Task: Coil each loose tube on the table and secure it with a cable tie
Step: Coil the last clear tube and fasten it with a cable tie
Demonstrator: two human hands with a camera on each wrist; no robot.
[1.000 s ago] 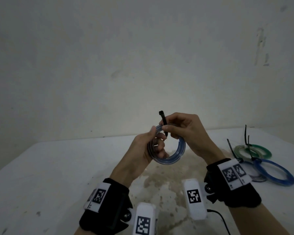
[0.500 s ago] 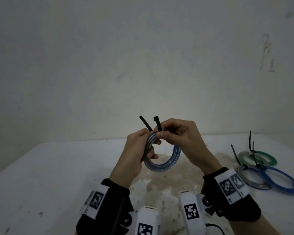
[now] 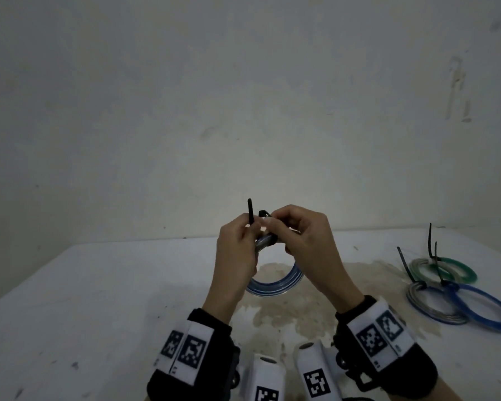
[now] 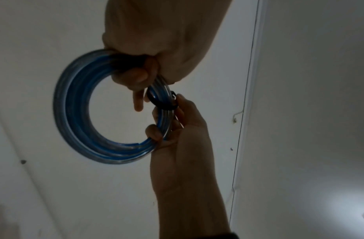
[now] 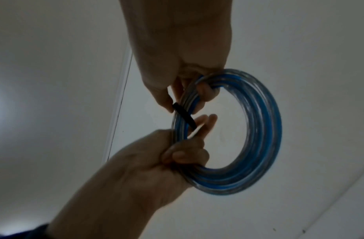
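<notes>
Blue-and-clear tube coil (image 3: 275, 285) is held up in the air above the table (image 3: 99, 299), w/ a black cable tie (image 4: 158, 101) looped round its strands. Left hand (image 3: 237, 256) grips the coil, its fingers curled round the bundle; right hand (image 3: 298, 244) grips the coil too and pinches the tie by its head. Tail tip looks not yet threaded, though the head view is dim.

To do it well: keep strands bunched tight, feed tail square into head, then pull snug.

Table white, stained at centre; three tied coils (image 3: 451, 290) lie at right. Bare wall (image 3: 243, 96) behind.
</notes>
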